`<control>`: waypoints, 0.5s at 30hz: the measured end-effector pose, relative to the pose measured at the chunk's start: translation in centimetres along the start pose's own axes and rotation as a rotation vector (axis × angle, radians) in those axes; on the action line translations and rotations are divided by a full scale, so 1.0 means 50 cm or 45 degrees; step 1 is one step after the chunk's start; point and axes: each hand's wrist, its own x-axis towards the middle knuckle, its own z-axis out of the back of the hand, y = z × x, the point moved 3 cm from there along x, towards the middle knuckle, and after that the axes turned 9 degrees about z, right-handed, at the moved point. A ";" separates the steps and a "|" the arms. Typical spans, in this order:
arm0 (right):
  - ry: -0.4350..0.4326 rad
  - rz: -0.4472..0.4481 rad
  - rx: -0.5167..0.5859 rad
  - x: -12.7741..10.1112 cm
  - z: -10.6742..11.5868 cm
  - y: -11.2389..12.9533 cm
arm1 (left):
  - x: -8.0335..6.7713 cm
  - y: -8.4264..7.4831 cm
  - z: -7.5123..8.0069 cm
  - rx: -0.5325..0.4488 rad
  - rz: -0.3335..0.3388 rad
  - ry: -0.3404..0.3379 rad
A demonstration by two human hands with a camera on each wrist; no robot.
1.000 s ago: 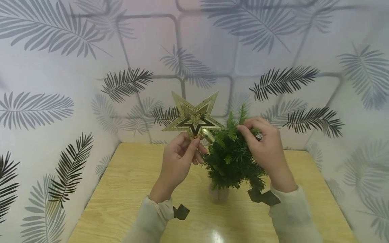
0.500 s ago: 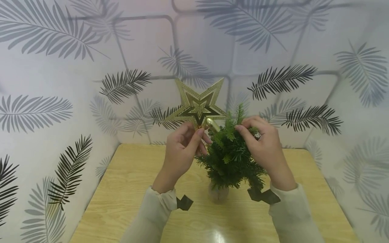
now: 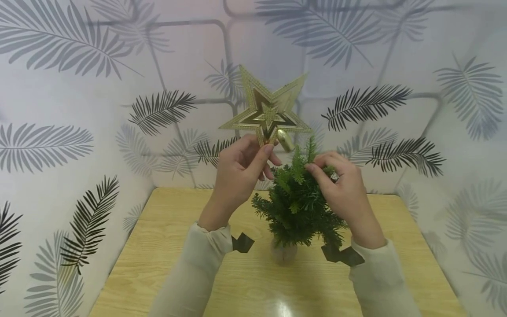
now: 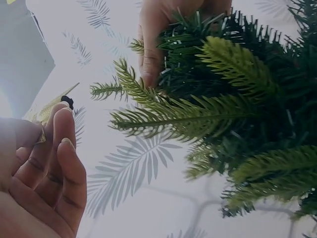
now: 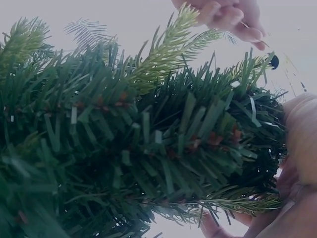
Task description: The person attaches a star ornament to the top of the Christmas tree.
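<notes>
From my head camera, my left hand (image 3: 241,169) pinches the lower point of the gold star topper (image 3: 267,113), lifted above and just left of the miniature Christmas tree (image 3: 297,207). The tree stands in its small pot (image 3: 283,253) on the wooden table (image 3: 166,246). My right hand (image 3: 342,189) curls round the upper sprigs, steadying them. The star looks like thin, light, stiff plastic, likely brittle at the tips, so I judge its base socket (image 3: 286,140) the safest hold.

At my left wrist, my fingers (image 4: 64,148) close on a sliver of gold edge (image 4: 49,106) beside soft, springy branches (image 4: 198,116).

At my right wrist, needles (image 5: 148,148) fill the view; my grip wraps them at the right edge (image 5: 299,144).
</notes>
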 end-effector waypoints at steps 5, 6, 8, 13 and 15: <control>-0.004 0.009 0.010 0.000 0.000 0.003 | 0.020 -0.012 -0.007 -0.008 0.025 0.016; -0.003 0.013 0.008 0.000 0.000 0.003 | 0.024 -0.014 -0.008 -0.008 0.026 0.013; -0.003 0.021 -0.001 0.000 0.000 0.003 | 0.030 -0.016 -0.010 -0.009 0.027 0.015; -0.007 0.039 -0.009 0.000 -0.001 0.001 | 0.043 -0.016 -0.017 -0.003 -0.008 0.030; -0.008 0.047 -0.010 0.000 -0.001 0.001 | 0.048 -0.013 -0.020 -0.012 -0.025 0.041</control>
